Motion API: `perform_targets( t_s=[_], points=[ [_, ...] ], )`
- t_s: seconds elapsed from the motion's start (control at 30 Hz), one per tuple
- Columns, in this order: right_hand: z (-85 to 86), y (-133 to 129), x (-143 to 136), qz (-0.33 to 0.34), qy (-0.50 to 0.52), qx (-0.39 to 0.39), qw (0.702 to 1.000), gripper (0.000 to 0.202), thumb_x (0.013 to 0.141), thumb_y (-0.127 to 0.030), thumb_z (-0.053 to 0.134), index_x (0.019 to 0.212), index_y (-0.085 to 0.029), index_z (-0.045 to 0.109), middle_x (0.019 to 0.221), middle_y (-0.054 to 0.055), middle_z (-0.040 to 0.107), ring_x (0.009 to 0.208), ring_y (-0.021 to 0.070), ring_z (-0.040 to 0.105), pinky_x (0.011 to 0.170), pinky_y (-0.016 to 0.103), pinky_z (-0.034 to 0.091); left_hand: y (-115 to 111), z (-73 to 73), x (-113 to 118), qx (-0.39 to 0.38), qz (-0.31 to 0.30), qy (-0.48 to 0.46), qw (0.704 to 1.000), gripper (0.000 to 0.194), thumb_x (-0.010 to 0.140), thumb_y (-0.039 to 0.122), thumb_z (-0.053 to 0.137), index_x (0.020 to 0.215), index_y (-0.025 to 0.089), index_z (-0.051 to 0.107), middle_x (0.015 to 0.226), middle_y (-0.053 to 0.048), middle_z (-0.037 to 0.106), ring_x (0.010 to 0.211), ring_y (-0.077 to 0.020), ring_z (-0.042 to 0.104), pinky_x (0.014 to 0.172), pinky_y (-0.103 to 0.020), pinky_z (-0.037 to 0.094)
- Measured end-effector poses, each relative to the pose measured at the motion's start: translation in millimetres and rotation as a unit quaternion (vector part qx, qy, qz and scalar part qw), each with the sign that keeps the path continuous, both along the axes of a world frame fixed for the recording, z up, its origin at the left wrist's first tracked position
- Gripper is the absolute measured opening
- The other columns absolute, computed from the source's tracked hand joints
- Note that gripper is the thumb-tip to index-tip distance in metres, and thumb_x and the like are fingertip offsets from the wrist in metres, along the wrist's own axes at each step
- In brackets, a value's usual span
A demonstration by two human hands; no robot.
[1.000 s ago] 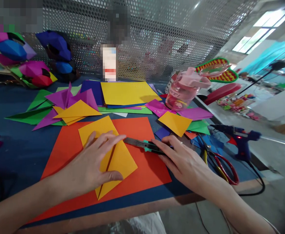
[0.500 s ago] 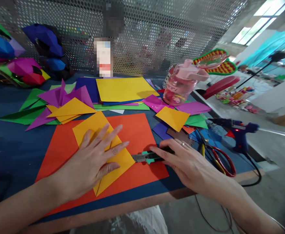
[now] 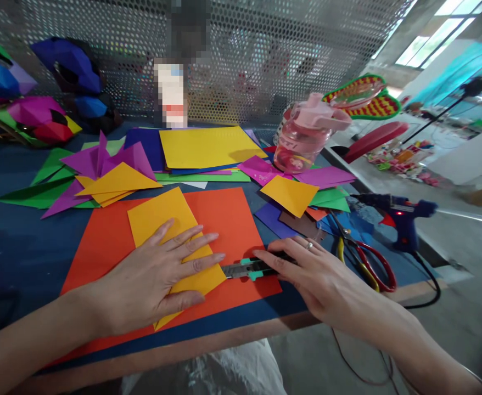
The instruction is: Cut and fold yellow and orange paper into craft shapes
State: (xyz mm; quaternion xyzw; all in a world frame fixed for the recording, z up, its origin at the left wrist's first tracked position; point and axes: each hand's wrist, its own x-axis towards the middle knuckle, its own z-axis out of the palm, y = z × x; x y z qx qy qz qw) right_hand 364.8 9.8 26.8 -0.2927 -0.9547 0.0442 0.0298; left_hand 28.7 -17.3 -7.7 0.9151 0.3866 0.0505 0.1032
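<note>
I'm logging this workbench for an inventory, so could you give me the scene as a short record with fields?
left hand: left hand spread flat on a golden-yellow paper piece
right hand: right hand holding a black-and-teal utility knife, blade tip by the paper piece's right corner
beneath: large rectangular orange-red paper sheet on a dark blue tabletop
tools at right: red-and-yellow-handled metal scissors; dark blue plastic glue gun, red light showing
drinkware: translucent pink plastic bottle
</note>
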Motion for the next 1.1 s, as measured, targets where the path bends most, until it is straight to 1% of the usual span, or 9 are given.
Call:
perform_targets(
  t_s=[0.1,0.2,0.3,0.4,0.47,0.53,0.67,0.87,1.1],
  points=[
    [-2.8,4,-3,0.000,0.002,0.015,1.000,0.072,0.086,0.005,0.037,0.153,-0.021,0.047,0.129,0.014,0.062,0.111,0.0265,0.062,0.094,0.047,0.057,1,-2.3,1,0.013,0.024,0.002,1.000,0.061,0.105,0.061,0.045,0.161,0.046,0.025,0.170,0.004,0.028,0.156,-0.0270,0.030,0.128,-0.055,0.004],
    [-7.4,14,-8,-0.008,0.006,0.056,0.998,0.065,0.089,0.003,0.037,0.149,-0.018,0.051,0.129,0.015,0.063,0.112,0.0282,0.062,0.094,0.048,0.057,3,-4.3,3,0.050,0.079,0.005,0.996,0.058,0.107,0.056,0.040,0.161,0.038,0.031,0.169,-0.001,0.031,0.154,-0.0289,0.034,0.126,-0.056,0.014],
    [-8.4,27,-14,-0.002,0.002,0.076,0.997,0.064,0.089,0.003,0.039,0.148,-0.017,0.052,0.131,0.016,0.063,0.112,0.0283,0.064,0.097,0.050,0.055,3,-3.5,9,0.092,0.130,0.005,0.987,0.057,0.107,0.055,0.036,0.156,0.026,0.046,0.163,-0.010,0.043,0.146,-0.0348,0.045,0.120,-0.059,0.029],
    [-6.6,39,-18,0.017,-0.009,0.080,0.997,0.066,0.088,0.004,0.040,0.149,-0.018,0.050,0.134,0.016,0.063,0.115,0.0294,0.063,0.098,0.050,0.054,2,-2.4,11,0.113,0.136,0.001,0.984,0.056,0.107,0.052,0.037,0.150,0.020,0.055,0.155,-0.015,0.053,0.136,-0.0371,0.054,0.112,-0.058,0.041],
    [-5.8,45,-19,0.032,-0.016,0.076,0.996,0.069,0.086,0.004,0.040,0.151,-0.018,0.049,0.137,0.016,0.061,0.118,0.0304,0.062,0.098,0.051,0.054,3,-3.0,9,0.106,0.110,-0.002,0.988,0.052,0.108,0.047,0.037,0.153,0.023,0.050,0.159,-0.011,0.049,0.140,-0.0336,0.051,0.115,-0.055,0.039],
    [-5.7,50,-18,0.048,-0.018,0.071,0.996,0.072,0.084,0.005,0.040,0.153,-0.017,0.047,0.141,0.015,0.060,0.121,0.0308,0.060,0.101,0.052,0.054,6,-4.2,5,0.078,0.075,-0.002,0.994,0.051,0.110,0.042,0.036,0.160,0.031,0.036,0.167,-0.003,0.037,0.150,-0.0279,0.041,0.123,-0.052,0.030],
    [-4.5,56,-15,0.069,-0.011,0.054,0.996,0.076,0.082,0.005,0.041,0.153,-0.018,0.047,0.143,0.015,0.059,0.125,0.0303,0.059,0.103,0.053,0.052,11,-4.7,-3,0.009,0.029,0.017,0.999,0.060,0.111,0.047,0.037,0.164,0.041,0.012,0.172,0.004,0.022,0.157,-0.0238,0.026,0.129,-0.050,0.015],
    [-1.8,58,-15,0.075,-0.013,0.047,0.996,0.079,0.080,0.005,0.043,0.154,-0.021,0.047,0.140,0.014,0.061,0.119,0.0284,0.062,0.100,0.051,0.053,10,-5.4,-5,0.008,0.034,0.008,0.999,0.070,0.106,0.057,0.044,0.164,0.041,0.009,0.171,0.003,0.023,0.157,-0.0246,0.026,0.130,-0.047,0.009],
    [-0.7,52,-19,0.078,-0.035,0.060,0.994,0.082,0.077,0.005,0.042,0.154,-0.020,0.046,0.138,0.014,0.061,0.119,0.0322,0.060,0.098,0.054,0.054,10,-7.6,-4,-0.005,0.035,-0.001,0.999,0.054,0.113,0.038,0.028,0.164,0.044,0.010,0.171,0.006,0.023,0.158,-0.0189,0.024,0.129,-0.045,0.011]
  ],
)
